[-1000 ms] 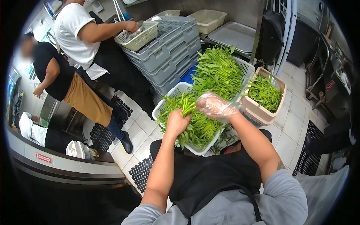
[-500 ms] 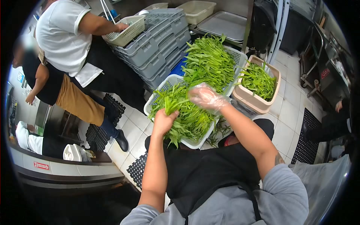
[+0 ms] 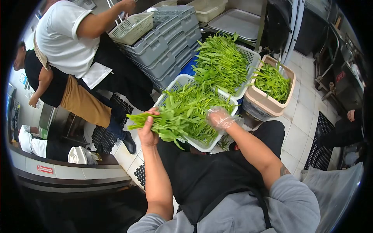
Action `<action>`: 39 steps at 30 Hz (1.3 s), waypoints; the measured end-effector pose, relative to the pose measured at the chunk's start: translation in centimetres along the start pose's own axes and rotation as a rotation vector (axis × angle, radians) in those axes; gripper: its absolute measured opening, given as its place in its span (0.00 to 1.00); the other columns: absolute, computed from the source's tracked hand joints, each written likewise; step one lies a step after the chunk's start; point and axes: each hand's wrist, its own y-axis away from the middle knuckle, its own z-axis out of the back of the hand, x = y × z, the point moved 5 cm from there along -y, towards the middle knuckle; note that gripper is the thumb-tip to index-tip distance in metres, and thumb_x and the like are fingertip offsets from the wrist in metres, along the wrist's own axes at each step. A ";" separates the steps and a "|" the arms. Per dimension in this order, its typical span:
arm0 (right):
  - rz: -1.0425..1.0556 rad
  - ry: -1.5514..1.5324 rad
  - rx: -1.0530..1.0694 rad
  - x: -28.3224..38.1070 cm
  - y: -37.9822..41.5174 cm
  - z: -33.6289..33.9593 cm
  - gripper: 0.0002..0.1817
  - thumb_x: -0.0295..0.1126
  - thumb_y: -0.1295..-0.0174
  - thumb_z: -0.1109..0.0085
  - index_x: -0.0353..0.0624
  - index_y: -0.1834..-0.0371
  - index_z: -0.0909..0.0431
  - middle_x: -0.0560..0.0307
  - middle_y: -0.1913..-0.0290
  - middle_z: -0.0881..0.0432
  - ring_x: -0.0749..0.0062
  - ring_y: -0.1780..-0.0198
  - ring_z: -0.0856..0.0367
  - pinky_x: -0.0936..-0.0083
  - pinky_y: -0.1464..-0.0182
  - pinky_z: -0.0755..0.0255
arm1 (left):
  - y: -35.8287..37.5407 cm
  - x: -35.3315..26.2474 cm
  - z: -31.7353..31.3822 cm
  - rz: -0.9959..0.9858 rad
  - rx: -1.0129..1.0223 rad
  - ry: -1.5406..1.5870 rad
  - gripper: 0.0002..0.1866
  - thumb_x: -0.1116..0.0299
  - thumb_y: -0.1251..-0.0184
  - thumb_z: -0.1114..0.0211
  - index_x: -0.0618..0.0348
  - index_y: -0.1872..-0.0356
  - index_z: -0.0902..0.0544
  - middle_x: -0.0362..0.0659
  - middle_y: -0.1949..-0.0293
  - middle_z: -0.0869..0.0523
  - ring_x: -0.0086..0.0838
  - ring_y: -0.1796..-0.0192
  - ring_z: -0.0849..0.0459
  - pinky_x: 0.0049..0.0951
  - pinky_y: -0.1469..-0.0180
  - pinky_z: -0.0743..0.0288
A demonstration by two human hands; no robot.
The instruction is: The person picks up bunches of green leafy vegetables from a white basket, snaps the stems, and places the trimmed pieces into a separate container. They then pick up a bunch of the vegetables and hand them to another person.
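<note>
My left hand point(image 3: 148, 131) is closed around a bunch of leafy greens point(image 3: 171, 121), held sideways over the left side of a white perforated basket point(image 3: 205, 147). The stem ends point left and the leaves trail right over the basket. More long green leaves point(image 3: 190, 103) fill this basket loosely. My right hand point(image 3: 219, 117), in a clear plastic glove, rests against the greens at the basket's right side. Its fingers look curled down; whatever they grip is hidden. Behind stands a second white basket point(image 3: 253, 58) heaped with neatly aligned green stems point(image 3: 223, 66).
On the right stands a beige bin point(image 3: 261, 101) with more cut greens. Stacked grey crates point(image 3: 163, 42) carry a cream basket point(image 3: 132, 33), beside a person in a white shirt point(image 3: 68, 35). Another person in tan cloth point(image 3: 83, 99) stands left. A metal tray point(image 3: 237, 24) sits behind.
My left hand has moved left and turned the bunch sideways out over the basket edge. My gloved right hand has moved lower and slightly right. The white-shirted person's arm has risen from the cream basket.
</note>
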 end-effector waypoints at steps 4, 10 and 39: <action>-0.050 -0.027 0.041 -0.4 -1.2 1.8 0.12 0.37 0.42 0.40 0.44 0.63 0.12 0.43 0.58 0.13 0.45 0.49 0.15 0.50 0.45 0.23 | -0.7 -2.9 -1.4 -0.082 0.098 0.042 0.09 0.66 0.23 0.36 0.59 0.49 0.19 0.46 0.56 0.13 0.47 0.37 0.18 0.49 0.31 0.29; 0.020 -0.282 -0.279 0.6 -1.9 5.2 0.10 0.35 0.41 0.41 0.41 0.64 0.15 0.41 0.62 0.14 0.41 0.56 0.15 0.51 0.51 0.21 | -0.1 -1.7 -0.6 -0.053 0.066 0.168 0.09 0.66 0.23 0.37 0.58 0.48 0.21 0.45 0.57 0.15 0.48 0.43 0.16 0.53 0.33 0.27; -0.503 -1.371 -0.499 0.3 1.9 8.3 0.16 0.40 0.30 0.34 0.39 0.51 0.24 0.59 0.62 0.19 0.73 0.65 0.19 0.75 0.59 0.23 | 0.2 -3.1 -8.5 0.008 0.016 -0.793 0.08 0.74 0.38 0.25 0.63 0.59 0.12 0.37 0.66 0.11 0.22 0.65 0.15 0.27 0.58 0.21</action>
